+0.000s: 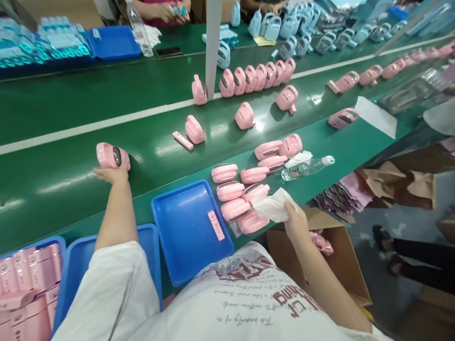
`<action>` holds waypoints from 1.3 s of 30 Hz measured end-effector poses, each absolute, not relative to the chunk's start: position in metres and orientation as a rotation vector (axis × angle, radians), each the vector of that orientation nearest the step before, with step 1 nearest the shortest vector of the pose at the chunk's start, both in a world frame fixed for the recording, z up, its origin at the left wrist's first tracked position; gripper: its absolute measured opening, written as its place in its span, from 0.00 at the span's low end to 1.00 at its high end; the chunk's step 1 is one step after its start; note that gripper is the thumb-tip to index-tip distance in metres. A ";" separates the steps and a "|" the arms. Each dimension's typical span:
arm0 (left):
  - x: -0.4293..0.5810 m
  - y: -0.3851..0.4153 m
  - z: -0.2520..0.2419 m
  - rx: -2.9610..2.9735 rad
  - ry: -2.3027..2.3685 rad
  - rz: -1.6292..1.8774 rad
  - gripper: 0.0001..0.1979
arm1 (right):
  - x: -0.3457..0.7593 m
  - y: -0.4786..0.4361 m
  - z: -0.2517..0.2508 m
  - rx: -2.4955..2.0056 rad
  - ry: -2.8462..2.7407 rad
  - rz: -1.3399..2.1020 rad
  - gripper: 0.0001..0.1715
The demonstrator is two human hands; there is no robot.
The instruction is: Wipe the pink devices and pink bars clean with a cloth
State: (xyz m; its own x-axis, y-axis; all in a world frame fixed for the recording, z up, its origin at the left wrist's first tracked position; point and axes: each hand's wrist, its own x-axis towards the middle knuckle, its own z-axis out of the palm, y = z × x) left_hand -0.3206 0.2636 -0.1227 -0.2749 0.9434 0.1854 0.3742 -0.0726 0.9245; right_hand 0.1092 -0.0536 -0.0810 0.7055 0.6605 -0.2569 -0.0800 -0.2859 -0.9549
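Observation:
At the left, my left hand [114, 174] is against the near side of a pink plastic device [105, 155] with a dark oval panel, on the green conveyor belt [64, 184]. Its fingers look stretched out to the left rather than wrapped round the device. My right hand [296, 220] is closed on a white cloth [275, 204], which hangs over the edge of a cluster of similar pink devices [235, 208]. Between my arms lies a blue tray [192, 237] with one slim pink piece [215, 225] in it.
A clear bottle [307, 168] lies behind the cluster. More pink devices [250, 78] stand in a row beside a white post [213, 47]. Pink boxes [28, 274] fill a tray at left; a carton [341, 255] stands at right. Across the belt are blue devices [272, 28] and a co-worker's hands [163, 12].

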 end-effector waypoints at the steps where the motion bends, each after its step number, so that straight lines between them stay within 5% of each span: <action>1: -0.312 0.253 -0.123 1.387 1.720 1.328 0.30 | 0.108 -0.052 -0.082 -1.704 -0.448 0.763 0.25; 7: -0.207 0.094 -0.143 1.258 1.722 0.760 0.21 | 0.090 -0.032 -0.081 -1.631 -0.358 0.794 0.25; 12: -0.139 -0.013 -0.168 1.159 1.610 0.422 0.43 | 0.081 -0.022 -0.077 -1.594 -0.532 0.929 0.27; 17: -0.146 -0.014 -0.178 0.935 1.544 0.454 0.48 | 0.085 -0.026 -0.079 -1.621 -0.619 0.997 0.27; 26: -0.164 -0.009 -0.111 0.449 1.198 0.734 0.19 | 0.048 -0.014 -0.082 -1.519 -0.615 1.047 0.29; 32: -0.146 -0.017 -0.075 0.130 0.877 0.737 0.28 | -0.006 -0.005 -0.082 -1.260 -1.112 1.308 0.33; 39: -0.142 -0.026 -0.069 -0.104 1.037 0.819 0.26 | -0.020 -0.013 -0.089 -0.876 -2.079 0.995 0.25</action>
State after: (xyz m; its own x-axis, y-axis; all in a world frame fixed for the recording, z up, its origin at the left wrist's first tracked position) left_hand -0.1419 -0.0263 -0.0690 0.2473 0.5529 -0.7957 -0.6455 0.7065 0.2903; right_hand -0.0203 -0.0132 -0.0889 -0.5557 0.7855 0.2723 0.2805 0.4855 -0.8280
